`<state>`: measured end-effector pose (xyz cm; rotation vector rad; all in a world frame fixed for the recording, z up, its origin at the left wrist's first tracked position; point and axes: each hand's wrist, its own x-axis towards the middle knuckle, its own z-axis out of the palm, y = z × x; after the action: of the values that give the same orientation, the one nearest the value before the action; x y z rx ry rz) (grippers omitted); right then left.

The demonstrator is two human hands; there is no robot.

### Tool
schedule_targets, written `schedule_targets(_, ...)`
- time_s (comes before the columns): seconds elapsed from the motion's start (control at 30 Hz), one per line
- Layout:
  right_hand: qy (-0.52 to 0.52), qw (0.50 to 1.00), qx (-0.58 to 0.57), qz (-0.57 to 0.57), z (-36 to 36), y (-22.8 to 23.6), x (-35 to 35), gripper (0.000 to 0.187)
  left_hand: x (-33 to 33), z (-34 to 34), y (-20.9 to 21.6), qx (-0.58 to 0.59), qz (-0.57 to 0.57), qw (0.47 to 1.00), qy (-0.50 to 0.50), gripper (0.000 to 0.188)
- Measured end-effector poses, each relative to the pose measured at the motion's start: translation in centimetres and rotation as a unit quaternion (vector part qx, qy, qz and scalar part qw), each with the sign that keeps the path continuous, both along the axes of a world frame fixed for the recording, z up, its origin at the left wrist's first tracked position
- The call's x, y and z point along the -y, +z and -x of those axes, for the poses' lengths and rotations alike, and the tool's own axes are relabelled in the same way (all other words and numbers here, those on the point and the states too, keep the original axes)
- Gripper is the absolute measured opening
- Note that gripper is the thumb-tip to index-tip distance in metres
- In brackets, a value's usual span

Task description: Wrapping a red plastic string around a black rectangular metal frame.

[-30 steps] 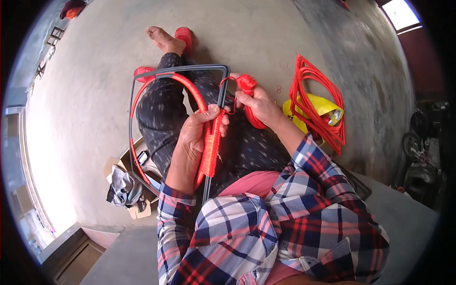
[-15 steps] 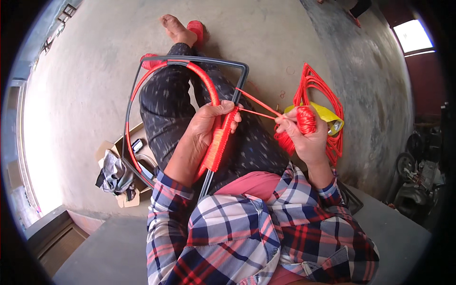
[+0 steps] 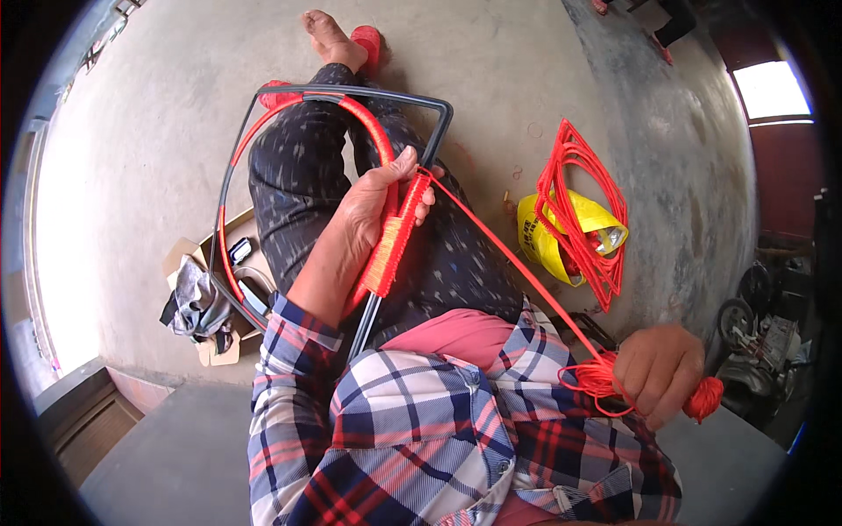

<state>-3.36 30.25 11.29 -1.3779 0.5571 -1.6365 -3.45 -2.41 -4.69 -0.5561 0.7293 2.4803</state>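
A dark metal frame [image 3: 368,91] with a round hoop [image 3: 373,123] partly wrapped in red lies across my lap. My left hand [image 3: 373,197] is closed around the side where frame and hoop meet, just above a band of tight red cord wrapping [image 3: 392,250]. From the top of that band a red cord [image 3: 517,260] runs taut, down to the right. At its other end my right hand [image 3: 660,370] grips a bundle of red cord [image 3: 589,379], which sticks out on both sides of the fist. The right fingertips are hidden.
Red-wrapped angular frames [image 3: 570,188] rest over a yellow bag [image 3: 539,232] on the floor at right. An open cardboard box [image 3: 226,351] with grey cloth [image 3: 200,294] stands at left. Machinery [image 3: 761,337] is at far right. Another person's feet show at top right.
My right hand has swung down and right with the cord bundle, away from the frame. The cord between the hands is now long and taut. My left hand keeps its hold.
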Motion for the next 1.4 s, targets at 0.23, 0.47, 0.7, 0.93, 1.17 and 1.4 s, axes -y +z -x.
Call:
schedule_targets(0.23, -0.491, 0.866, 0.056, -0.079, 0.2, -4.4, -8.9, 0.022, -0.2, 0.4, 0.8, 0.046, 0.062, 0.997, 0.003, 0.023)
schedule_targets(0.47, -0.481, 0.72, -0.158, -0.475, 1.6, -11.6, 1.4, 0.047, 0.3, 0.3, 0.5, 0.015, 0.057, 0.998, -0.006, 0.014)
schedule_targets(0.7, -0.442, 0.676, -0.312, -0.501, 5.9, -13.7, 13.6, 0.065, -0.1, -0.5, 1.8, 0.06, 0.009, 0.997, 0.037, 0.016)
schedule_targets(0.93, -0.458, 0.847, 0.079, -0.259, 8.3, -14.2, 17.5, 0.074, -0.1, -0.2, 0.8, 0.028, -0.006, 0.999, 0.024, 0.023)
schedule_targets(1.17, -0.517, 0.781, 0.039, -0.349, 9.0, -12.7, 16.7, 0.036, -0.2, -0.1, 0.5, 0.038, -0.004, 0.999, 0.012, 0.019)
schedule_targets(1.4, -0.449, 0.752, -0.166, -0.452, 6.9, -10.3, 6.8, 0.041, 0.2, -0.2, 1.1, 0.033, 0.009, 0.999, 0.02, 0.016)
